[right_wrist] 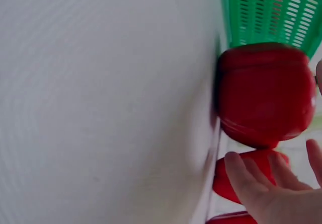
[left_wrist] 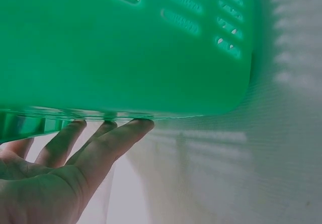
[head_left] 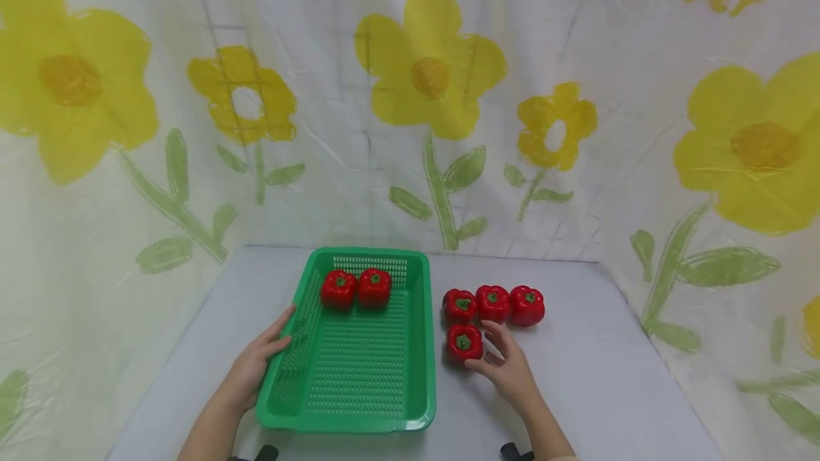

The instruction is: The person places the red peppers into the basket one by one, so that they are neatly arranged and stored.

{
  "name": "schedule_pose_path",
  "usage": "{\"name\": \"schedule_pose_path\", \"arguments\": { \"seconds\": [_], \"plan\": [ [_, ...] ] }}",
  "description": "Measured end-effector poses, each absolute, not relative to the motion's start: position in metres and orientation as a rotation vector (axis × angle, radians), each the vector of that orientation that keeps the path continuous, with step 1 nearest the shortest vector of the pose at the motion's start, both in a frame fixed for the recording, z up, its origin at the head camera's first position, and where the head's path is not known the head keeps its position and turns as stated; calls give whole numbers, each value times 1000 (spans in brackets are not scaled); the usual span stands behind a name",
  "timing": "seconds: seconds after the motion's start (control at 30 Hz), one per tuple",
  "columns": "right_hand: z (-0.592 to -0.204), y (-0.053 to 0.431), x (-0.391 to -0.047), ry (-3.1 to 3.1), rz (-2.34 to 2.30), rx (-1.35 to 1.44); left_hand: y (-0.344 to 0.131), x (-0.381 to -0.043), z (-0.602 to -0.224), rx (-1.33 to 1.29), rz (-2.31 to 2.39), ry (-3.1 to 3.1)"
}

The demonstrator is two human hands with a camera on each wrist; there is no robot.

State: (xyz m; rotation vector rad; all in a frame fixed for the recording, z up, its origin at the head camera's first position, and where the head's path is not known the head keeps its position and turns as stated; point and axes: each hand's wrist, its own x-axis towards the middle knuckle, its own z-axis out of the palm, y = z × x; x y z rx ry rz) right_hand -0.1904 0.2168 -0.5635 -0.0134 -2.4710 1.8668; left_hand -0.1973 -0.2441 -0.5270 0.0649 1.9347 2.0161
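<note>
A green plastic basket with slotted walls lies lengthwise before me. Two red bell peppers sit side by side at its far end. My left hand rests along the basket's left side; in the left wrist view its extended fingertips touch the green wall. To the right of the basket, a single red bell pepper stands stem up on the table. Around its right side my right hand is spread, thumb near the front and fingers behind. The right wrist view shows these fingers apart from the nearest pepper.
Just behind the single pepper, three more red bell peppers stand in a row on the white table. A pale curtain printed with yellow flowers hangs along the table's back and sides.
</note>
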Motion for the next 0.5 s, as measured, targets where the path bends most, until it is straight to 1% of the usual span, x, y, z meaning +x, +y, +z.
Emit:
{"name": "schedule_pose_path", "arguments": {
  "seconds": [0.17, 0.5],
  "plan": [
    [-571, 218, -196, -2494, 1960, 0, -244, -195, -529, 61, 2028, 1923],
    [-572, 220, -196, -2545, 1947, -31, -243, -195, -528, 76, 2014, 1929]
  ]
}}
